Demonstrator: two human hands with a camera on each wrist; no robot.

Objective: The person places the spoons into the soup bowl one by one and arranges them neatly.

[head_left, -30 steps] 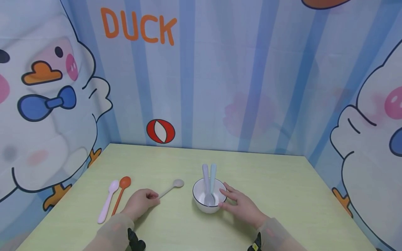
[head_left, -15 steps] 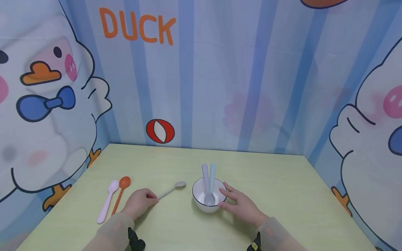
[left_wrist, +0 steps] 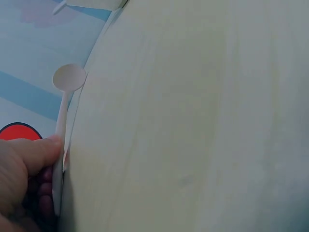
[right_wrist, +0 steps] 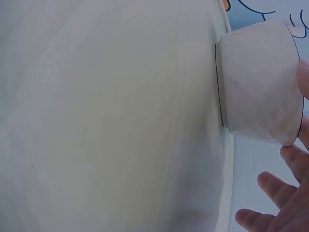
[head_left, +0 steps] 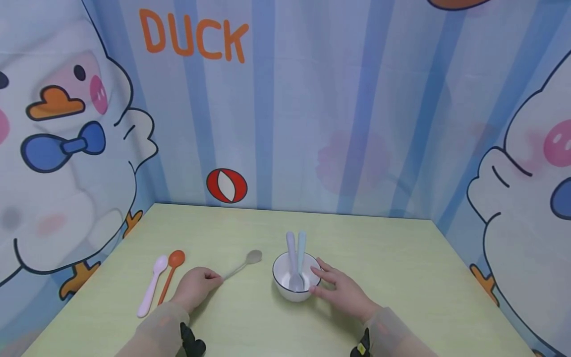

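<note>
My left hand pinches the handle end of a pale grey spoon between thumb and fingers. In the left wrist view this spoon points away from the hand, its round bowl facing the camera. A white bowl with a dark rim stands on the table to the right. Inside it lean a lilac spoon and a light blue spoon, handles up. My right hand touches the bowl's right side at the rim, fingers spread. In the right wrist view, its fingertips meet the rim of the bowl.
Left of my left hand lie a pink spoon and an orange spoon, side by side on the pale yellow table. A blue striped cloth with duck drawings hangs behind the table and along both sides.
The pale grey spoon's head turns edge-on half a second ago, then back to face up, moving slightly left and up. The left hand stays nearly in place. The right hand and bowl look unchanged.
</note>
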